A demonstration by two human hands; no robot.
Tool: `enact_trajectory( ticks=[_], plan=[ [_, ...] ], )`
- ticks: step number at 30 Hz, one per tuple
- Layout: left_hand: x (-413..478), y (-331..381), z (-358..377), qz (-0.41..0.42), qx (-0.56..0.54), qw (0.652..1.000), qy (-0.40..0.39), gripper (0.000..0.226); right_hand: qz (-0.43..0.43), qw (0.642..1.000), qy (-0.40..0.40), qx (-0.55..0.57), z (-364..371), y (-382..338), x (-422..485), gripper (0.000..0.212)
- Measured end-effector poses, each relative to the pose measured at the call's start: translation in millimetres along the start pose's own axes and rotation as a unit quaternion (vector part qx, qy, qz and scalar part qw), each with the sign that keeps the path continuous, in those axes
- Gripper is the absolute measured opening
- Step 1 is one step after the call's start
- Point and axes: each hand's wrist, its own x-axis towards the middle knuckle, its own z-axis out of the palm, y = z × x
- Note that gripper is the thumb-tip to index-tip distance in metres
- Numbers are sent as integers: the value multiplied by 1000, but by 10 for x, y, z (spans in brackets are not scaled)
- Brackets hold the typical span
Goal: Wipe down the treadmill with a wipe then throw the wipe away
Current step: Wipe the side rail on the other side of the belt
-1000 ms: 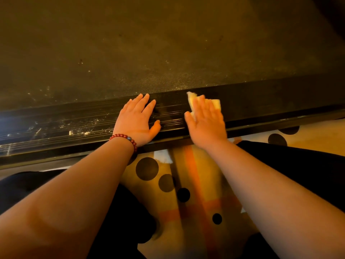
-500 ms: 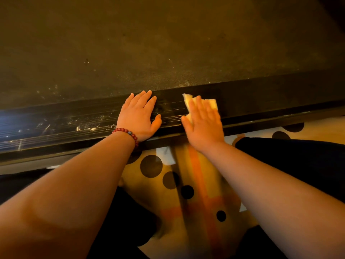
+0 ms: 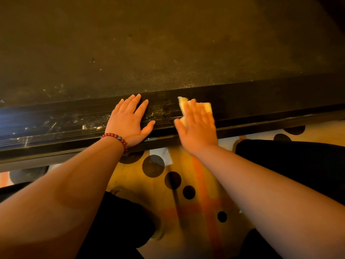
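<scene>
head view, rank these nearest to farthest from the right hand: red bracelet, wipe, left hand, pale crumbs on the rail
1. wipe, under the right hand's fingers
2. left hand, beside it on the rail
3. red bracelet, on the left wrist
4. pale crumbs, farthest left on the rail

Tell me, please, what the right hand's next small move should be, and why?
Probably slide the wipe left along the rail. The right hand presses it flat there, specks show between it and the left hand, and crumbs lie beyond the left hand, which rests flat on the rail and would likely need to lift.
</scene>
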Motion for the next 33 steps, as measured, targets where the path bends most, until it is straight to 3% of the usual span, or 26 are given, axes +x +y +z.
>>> enact_trajectory(
  ticks=[5, 7, 11, 13, 17, 19, 23, 25, 29, 31, 33],
  plan=[
    [9, 9, -2, -2, 0, 1000, -5, 73, -176, 981, -43, -61, 36, -121, -32, 65],
    [16, 2, 2, -2, 1, 1000, -6, 73, -153, 987, -20, -47, 14, -10, 22, 64],
    [18, -8, 12, -2, -1, 1000, 0, 73, 34, 999, 24, -10, 11, -3, 116, 65],
    [21, -15, 19, -1, 4, 1000, -1, 73, 13, 1000, 13, -3, 41, -162, 94, 65],
    [13, -13, 20, -1, -2, 1000, 5, 72, -167, 984, -32, -48, 49, -199, 44, 62],
    [16, -23, 26, 1, 1, 1000, 4, 72, -131, 990, -24, -34, 9, -55, 96, 61],
    [15, -33, 36, 3, 1, 1000, 5, 72, 56, 998, 7, -25, -41, 36, 160, 63],
    [14, -36, 44, 4, 2, 1000, 6, 71, 40, 999, -5, -14, -41, -116, 136, 64],
    [10, -35, 47, 1, -3, 1000, 12, 71, -153, 984, -73, -50, -4, -319, 21, 60],
    [15, -41, 46, 2, -3, 1000, 9, 71, -126, 989, -68, -36, -24, -223, 72, 60],
    [12, -47, 51, 3, -1, 1000, 8, 71, -36, 998, -45, -19, -44, -87, 144, 61]
  ],
)
